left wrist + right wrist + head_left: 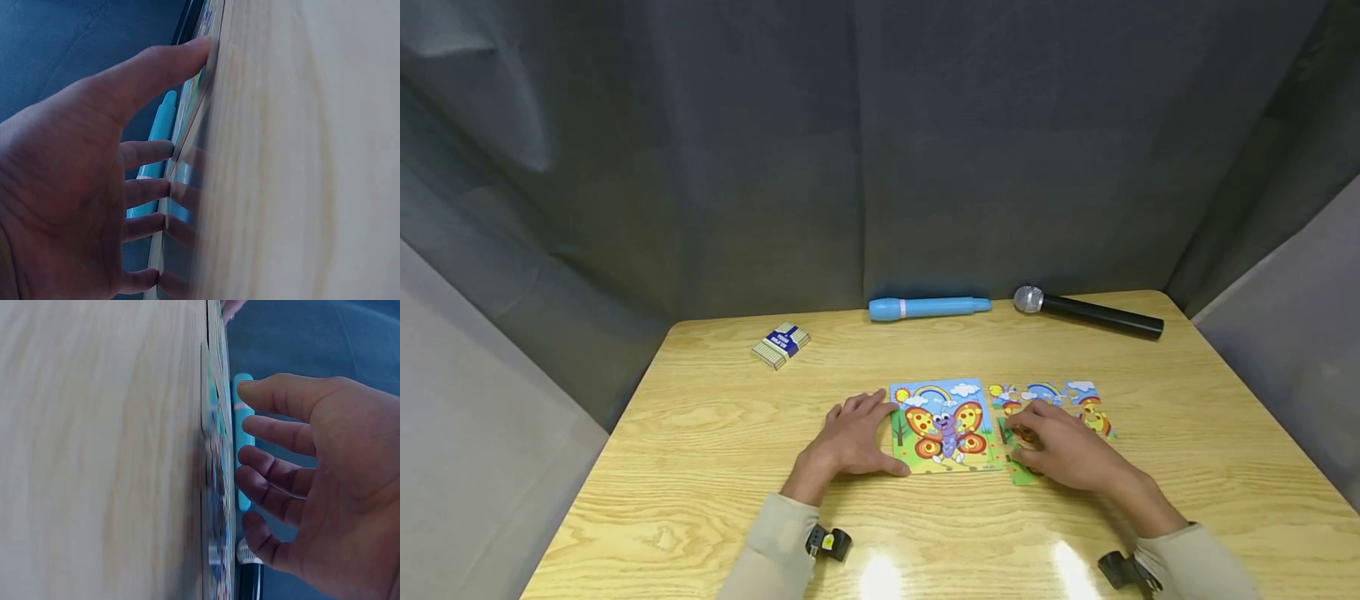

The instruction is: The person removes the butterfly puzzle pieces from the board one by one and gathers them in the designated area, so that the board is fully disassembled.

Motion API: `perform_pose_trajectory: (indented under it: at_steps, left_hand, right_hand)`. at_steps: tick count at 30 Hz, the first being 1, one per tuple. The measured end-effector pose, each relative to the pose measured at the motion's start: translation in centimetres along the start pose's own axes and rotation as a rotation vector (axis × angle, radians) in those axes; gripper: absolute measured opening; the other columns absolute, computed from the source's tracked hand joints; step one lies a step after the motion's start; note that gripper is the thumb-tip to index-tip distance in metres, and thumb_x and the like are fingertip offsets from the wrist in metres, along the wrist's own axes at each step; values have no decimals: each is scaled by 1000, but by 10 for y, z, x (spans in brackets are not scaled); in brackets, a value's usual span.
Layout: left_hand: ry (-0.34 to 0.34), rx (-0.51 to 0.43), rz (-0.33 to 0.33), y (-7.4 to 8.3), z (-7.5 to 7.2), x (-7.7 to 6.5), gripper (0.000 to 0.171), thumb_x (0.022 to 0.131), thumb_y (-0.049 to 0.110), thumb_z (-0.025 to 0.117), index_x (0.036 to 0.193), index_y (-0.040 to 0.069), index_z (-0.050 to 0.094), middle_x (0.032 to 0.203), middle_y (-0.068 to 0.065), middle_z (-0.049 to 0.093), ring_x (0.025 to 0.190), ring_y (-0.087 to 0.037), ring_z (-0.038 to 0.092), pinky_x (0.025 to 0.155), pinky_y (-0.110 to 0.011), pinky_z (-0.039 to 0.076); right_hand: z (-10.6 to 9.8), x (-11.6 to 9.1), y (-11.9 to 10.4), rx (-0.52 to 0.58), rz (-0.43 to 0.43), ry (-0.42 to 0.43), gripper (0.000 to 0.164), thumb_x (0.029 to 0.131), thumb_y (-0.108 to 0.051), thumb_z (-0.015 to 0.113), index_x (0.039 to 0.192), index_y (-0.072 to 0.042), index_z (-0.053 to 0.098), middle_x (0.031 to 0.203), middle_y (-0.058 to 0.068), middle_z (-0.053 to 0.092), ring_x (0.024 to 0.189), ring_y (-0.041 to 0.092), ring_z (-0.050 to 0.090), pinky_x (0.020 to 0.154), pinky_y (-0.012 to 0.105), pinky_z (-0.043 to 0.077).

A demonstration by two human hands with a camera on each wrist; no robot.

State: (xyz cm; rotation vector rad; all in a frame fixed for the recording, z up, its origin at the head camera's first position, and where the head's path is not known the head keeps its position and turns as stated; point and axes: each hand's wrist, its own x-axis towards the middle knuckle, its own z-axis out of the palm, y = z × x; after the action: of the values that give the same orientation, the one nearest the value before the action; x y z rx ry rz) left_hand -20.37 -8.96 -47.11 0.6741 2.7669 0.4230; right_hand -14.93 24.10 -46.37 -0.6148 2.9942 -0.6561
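Note:
A square butterfly picture board (947,429) lies flat on the table. At its left edge rests my left hand (855,437), thumb touching the lower left corner and fingers spread by the upper left side. To the right of the board lie loose jigsaw pieces (1084,390), showing parts of a similar picture; my right hand covers some of them. That right hand (1067,446) hovers just over the pieces with fingers loosely bent. In the right wrist view, nothing shows between its thumb (275,394) and fingers, which stand apart from the pieces.
A blue pen-shaped object (932,308) and a black microphone (1090,315) with a silver head lie along the back of the table (700,467). A small blue and cream box (781,345) lies at the back left. Dark curtains (775,167) hang behind the table.

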Motion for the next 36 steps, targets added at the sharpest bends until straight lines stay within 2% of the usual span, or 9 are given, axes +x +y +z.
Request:
perform_pose_trajectory:
  at_steps: [8,14,19,28,32,36]
  left_hand:
    - [-6,-7,-2,1,0,-1,97,67,68,74,147,27,40,162,-2,22,147,-30,22,116,-59,19]
    - [-3,4,-5,-1,1,0,97,66,69,74,147,27,40,162,-2,22,147,-29,23,115,-59,20]
    - [-2,3,-2,-1,1,0,98,67,69,74,148,27,39,162,-2,22,147,-30,23,115,-59,20]
    - [-3,9,4,0,1,0,97,67,69,74,148,27,39,162,-1,22,147,-30,23,115,-59,20]
    - [-4,10,3,0,0,-1,98,67,69,73,148,27,38,162,-1,22,147,-30,22,115,-58,20]
    - [0,12,4,0,-1,0,98,67,69,74,148,27,39,162,-2,22,147,-30,23,115,-59,20]
  right_hand:
    - [8,6,-9,-3,-8,-9,36,85,-30,74,117,-15,68,103,-3,58,83,9,50,71,28,42]
    - [13,14,-17,5,-27,-16,40,83,-30,76,118,-12,68,100,-3,56,77,8,43,66,25,37]
    - [16,21,-27,0,14,-68,45,81,-31,78,119,-11,68,97,-3,53,77,9,42,65,25,36]
    - [16,22,-35,-13,58,-67,41,78,-28,81,114,-11,69,98,-2,55,78,10,45,65,27,38]
    - [16,23,-35,-12,59,-68,41,78,-28,81,114,-11,69,101,-1,56,80,11,49,67,29,42]
    - [17,24,-35,-34,51,-47,41,77,-29,81,111,-11,68,106,1,58,89,16,57,74,37,49]
